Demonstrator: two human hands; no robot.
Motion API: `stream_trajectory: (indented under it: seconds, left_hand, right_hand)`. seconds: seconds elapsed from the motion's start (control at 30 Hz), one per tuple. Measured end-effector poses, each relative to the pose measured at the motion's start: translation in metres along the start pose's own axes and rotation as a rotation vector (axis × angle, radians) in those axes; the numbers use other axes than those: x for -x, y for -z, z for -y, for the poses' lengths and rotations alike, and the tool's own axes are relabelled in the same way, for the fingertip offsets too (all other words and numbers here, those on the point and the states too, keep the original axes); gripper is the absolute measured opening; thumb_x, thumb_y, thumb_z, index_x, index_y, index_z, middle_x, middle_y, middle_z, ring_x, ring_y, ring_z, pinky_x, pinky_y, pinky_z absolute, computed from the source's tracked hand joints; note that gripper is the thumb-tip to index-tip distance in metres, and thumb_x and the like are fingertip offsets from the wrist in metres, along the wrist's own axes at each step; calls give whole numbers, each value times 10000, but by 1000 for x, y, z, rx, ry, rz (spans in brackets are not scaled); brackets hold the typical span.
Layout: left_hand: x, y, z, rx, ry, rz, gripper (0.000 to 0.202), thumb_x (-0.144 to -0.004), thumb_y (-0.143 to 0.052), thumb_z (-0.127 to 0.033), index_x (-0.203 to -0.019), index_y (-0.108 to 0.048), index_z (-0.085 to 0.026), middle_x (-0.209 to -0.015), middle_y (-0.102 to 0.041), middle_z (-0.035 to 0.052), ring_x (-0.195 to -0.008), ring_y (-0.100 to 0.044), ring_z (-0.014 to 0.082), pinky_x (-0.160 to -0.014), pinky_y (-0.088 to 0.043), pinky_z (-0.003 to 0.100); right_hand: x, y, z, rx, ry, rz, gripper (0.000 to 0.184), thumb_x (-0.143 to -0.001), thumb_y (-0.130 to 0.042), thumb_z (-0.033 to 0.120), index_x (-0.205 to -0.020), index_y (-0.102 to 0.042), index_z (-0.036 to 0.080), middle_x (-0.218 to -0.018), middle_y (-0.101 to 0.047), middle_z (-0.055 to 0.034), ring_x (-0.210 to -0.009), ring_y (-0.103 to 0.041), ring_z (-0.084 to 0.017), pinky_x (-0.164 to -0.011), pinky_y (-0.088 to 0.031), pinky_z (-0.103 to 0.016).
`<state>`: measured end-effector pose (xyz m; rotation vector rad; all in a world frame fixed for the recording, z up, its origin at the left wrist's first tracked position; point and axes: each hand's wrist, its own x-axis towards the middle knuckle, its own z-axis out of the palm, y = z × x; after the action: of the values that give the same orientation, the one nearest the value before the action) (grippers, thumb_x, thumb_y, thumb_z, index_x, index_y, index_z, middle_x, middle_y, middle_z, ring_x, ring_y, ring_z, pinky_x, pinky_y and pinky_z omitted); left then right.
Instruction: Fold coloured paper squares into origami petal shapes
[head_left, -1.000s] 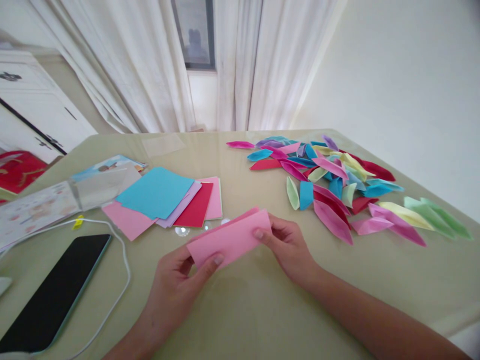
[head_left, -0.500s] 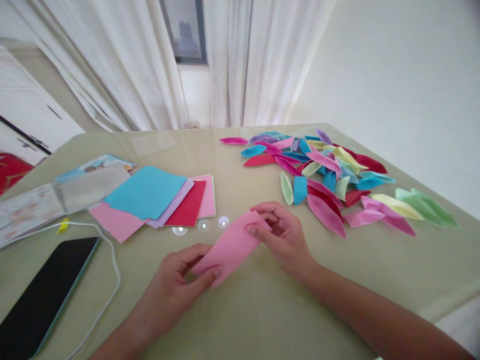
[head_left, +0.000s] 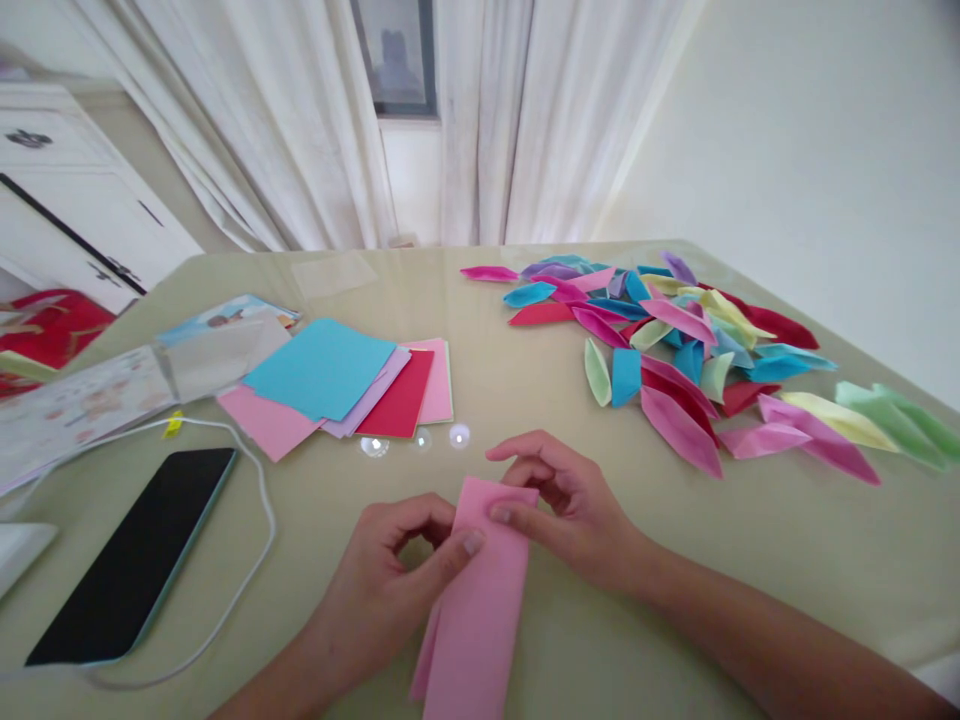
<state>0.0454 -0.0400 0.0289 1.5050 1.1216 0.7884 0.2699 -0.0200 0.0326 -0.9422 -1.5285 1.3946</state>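
Observation:
A folded strip of pink paper [head_left: 480, 600] stands lengthwise toward me near the front of the table, with a second layer showing at its lower left. My left hand [head_left: 405, 570] pinches its left edge, thumb on top and fingers behind. At the upper right corner, my right hand [head_left: 566, 510] holds the paper between its thumb and bent fingers, while its index finger reaches out above the top edge. Beyond the hands lie loose square sheets, with a blue sheet [head_left: 322, 370] uppermost and a red sheet [head_left: 401, 395] beside it.
Many folded paper pieces [head_left: 679, 400] in several colours are heaped at the right. A black phone [head_left: 139, 555] lies at the left, with a white cable [head_left: 266, 500] curving round it. Behind the phone is an open printed booklet [head_left: 90, 405]. White curtains [head_left: 300, 120] hang past the table.
The pink paper has swung from a slant to nearly upright and come closer to me, its layers now parted at the bottom. My left hand has moved up along it. The view has shifted left.

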Motion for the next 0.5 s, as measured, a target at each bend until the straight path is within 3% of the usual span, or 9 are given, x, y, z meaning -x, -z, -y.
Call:
stream_trajectory:
  seconds: [0.17, 0.5]
  left_hand:
    - [3, 3, -6, -67, -72, -107, 203, -978, -677, -392, -969, -814, -243, -807, -768, -2, -725, -680, 138, -652, -513, 208]
    - [5, 2, -6, -103, -139, -102, 180, -982, -676, -335, -980, -846, -274, -761, -784, -23, -665, -697, 118, -608, -517, 186]
  right_hand:
    - [7, -3, 1, 111, 84, 51, 339, -940, -764, 255, -1257, -642, 254, -827, -721, 8, -725, -648, -124, -669, -488, -242]
    - [10, -3, 0, 181, 206, 30, 352, -937, -753, 189, -1262, -646, 273, -808, -695, 22, -685, -623, -103, -623, -461, -212]
